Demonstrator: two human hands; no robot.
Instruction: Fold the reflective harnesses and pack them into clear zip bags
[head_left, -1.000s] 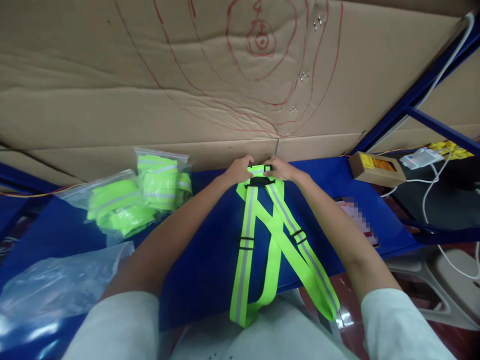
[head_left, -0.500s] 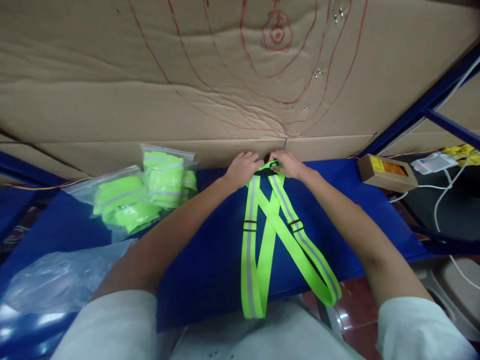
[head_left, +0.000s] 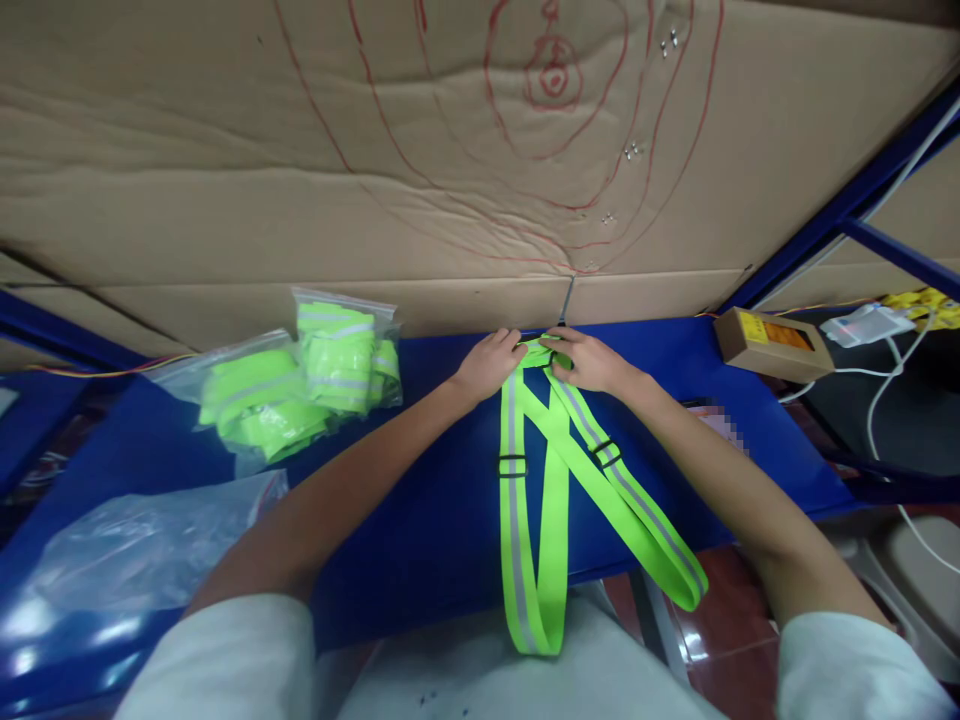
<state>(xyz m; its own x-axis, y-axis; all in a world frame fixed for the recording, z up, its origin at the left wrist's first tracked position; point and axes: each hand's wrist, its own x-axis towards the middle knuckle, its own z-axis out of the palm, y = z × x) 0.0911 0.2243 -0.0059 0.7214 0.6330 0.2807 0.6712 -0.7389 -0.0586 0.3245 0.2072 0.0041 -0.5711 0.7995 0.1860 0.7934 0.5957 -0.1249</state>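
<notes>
OK, writing first: cardboard panel [head_left: 187, 230] has hand-drawn red rings [head_left: 554, 80], with small marks at the centre too unclear to read. Yellow label [head_left: 754, 327] on the brown windowed box [head_left: 736, 345] is too small to read; orange contents [head_left: 789, 336] show through the window. Flat item [head_left: 716, 425] past the right forearm is pixelated, unreadable.

Containers: two clear zip bags [head_left: 337, 350] at left, side by side, folded neon strapping inside. Crumpled clear plastic bag [head_left: 150, 545] lies nearer the person, left of the left forearm.

Neon reflective harness [head_left: 555, 520] is on the blue table [head_left: 420, 520], straps crossed, lower loops past the near edge. Left hand [head_left: 487, 366] has a narrow pinch on its bunched top end; right hand [head_left: 592, 360] likewise, opposite side, fingers curled near a black buckle [head_left: 556, 360].
</notes>
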